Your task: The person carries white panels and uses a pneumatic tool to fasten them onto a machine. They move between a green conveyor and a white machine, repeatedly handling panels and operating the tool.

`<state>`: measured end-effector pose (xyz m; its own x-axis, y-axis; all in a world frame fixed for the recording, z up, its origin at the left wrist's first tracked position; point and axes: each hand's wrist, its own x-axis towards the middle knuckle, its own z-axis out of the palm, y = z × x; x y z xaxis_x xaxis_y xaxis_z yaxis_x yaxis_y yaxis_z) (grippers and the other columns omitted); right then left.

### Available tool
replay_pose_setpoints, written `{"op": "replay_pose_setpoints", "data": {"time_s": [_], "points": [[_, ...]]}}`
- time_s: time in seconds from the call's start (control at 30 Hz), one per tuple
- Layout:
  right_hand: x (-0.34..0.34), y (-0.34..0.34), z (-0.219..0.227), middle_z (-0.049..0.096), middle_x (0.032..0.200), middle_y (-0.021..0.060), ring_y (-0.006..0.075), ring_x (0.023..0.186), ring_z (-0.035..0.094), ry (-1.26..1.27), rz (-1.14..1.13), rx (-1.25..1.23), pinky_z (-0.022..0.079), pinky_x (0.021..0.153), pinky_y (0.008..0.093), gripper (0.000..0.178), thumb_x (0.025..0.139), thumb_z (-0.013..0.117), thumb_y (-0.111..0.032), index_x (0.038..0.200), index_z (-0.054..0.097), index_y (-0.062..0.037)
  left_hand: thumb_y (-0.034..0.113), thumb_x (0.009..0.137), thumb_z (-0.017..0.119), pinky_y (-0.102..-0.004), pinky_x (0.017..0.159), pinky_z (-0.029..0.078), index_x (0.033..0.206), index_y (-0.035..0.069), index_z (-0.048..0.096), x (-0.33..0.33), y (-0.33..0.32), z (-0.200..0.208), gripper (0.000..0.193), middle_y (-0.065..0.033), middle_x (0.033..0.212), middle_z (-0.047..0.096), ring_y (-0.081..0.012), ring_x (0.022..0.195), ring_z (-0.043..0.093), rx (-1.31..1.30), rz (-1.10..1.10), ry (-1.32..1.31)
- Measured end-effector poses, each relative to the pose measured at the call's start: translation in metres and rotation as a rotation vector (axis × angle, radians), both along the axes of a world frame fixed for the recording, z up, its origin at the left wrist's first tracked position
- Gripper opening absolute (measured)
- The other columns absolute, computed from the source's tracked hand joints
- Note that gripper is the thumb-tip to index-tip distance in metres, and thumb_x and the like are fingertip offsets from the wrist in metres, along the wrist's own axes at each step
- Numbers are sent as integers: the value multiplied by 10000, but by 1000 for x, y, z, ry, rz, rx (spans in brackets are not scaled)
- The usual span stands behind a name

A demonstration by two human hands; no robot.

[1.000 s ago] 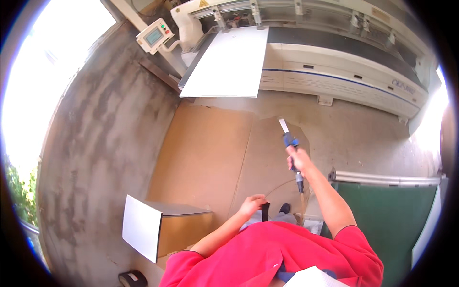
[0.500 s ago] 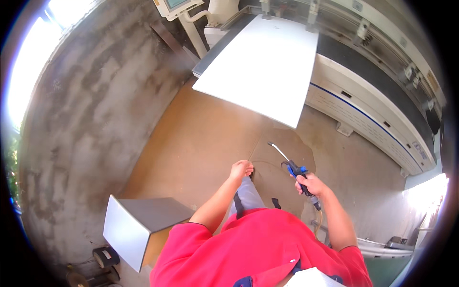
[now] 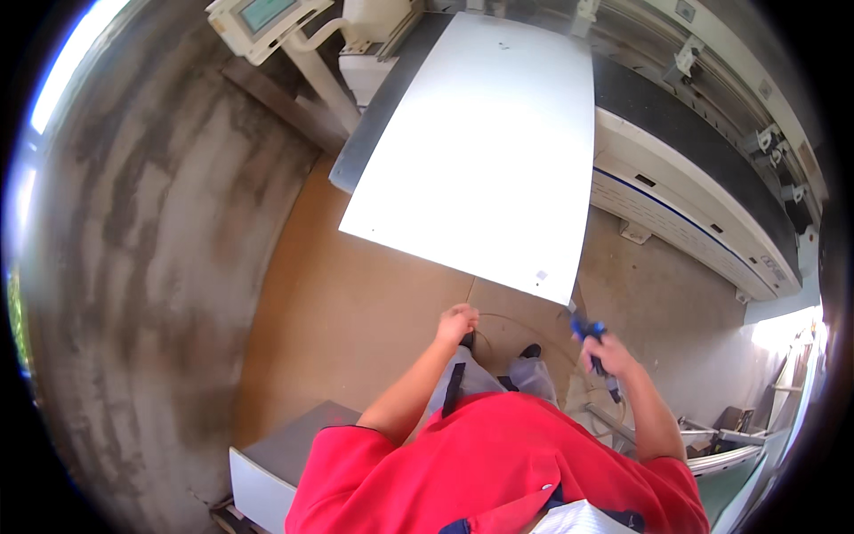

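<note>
My right hand (image 3: 614, 356) is wrapped round the grip of a blue and black air blow gun (image 3: 587, 329). Its nozzle end is blurred and lies close to the near right corner of a large white sheet (image 3: 485, 160). A hose runs down from the gun's lower end. My left hand (image 3: 457, 324), fingers curled with nothing visible in them, hangs in front of my legs, short of the sheet's near edge. The sheet lies on the dark bed (image 3: 645, 93) of a large machine and overhangs it toward me. Small dark specks show near its corners.
A control panel on a post (image 3: 262, 22) stands at the far left by the stained grey wall (image 3: 151, 214). A grey-topped box-like piece (image 3: 298, 445) is at my lower left. On the floor (image 3: 356, 294), a thin hose loops near my feet. Metal parts (image 3: 729, 432) lie at the right.
The sheet and machine now appear nearer and larger, and my feet show below me. The blow gun has shifted right and its nozzle has come up to the sheet's corner.
</note>
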<state>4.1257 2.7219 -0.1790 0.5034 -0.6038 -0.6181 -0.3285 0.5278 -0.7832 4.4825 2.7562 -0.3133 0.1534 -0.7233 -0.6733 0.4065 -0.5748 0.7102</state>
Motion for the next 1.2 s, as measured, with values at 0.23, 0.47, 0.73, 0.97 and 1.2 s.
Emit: {"op": "replay_pose_setpoints", "data": {"time_s": [0.23,0.47,0.73,0.97,1.2], "points": [[-30,-18,-20,534,624,60,149,527,532,25,-328,-79,470,517,295,318,967,498,-270,1105,519,16,266,793,674,-453,946,420,1378,-39,350,78,-53,3,735,-279,1294,445,-371,1169,474,-62,133,-1074],[-41,-22,-32,538,635,59,143,532,529,-145,-347,7,475,531,312,284,946,533,-229,1083,550,20,232,741,692,-497,1104,234,1423,73,317,50,-71,54,795,-225,1479,212,-399,1380,193,-337,-785,-1593],[-116,-4,-31,547,665,88,213,583,560,-277,-873,-87,503,591,365,420,962,488,-376,1152,522,-3,96,815,564,-607,1076,237,1446,111,263,18,-118,41,699,-281,1502,107,-513,1373,136,-509,-1404,-1855],[-87,-15,-32,584,874,108,270,862,593,-684,-985,-163,486,833,443,503,963,450,-451,1247,492,-38,106,704,643,-548,903,460,1198,12,504,53,-67,191,521,-320,1327,394,-511,1179,439,-1015,-1186,-1856],[-86,-98,41,558,1001,113,271,952,569,-879,-906,-690,440,919,456,568,966,469,-419,1347,389,-5,118,748,756,-279,714,518,1044,34,695,6,-84,577,313,-113,821,695,-206,725,666,-1237,-193,-1822]]}}
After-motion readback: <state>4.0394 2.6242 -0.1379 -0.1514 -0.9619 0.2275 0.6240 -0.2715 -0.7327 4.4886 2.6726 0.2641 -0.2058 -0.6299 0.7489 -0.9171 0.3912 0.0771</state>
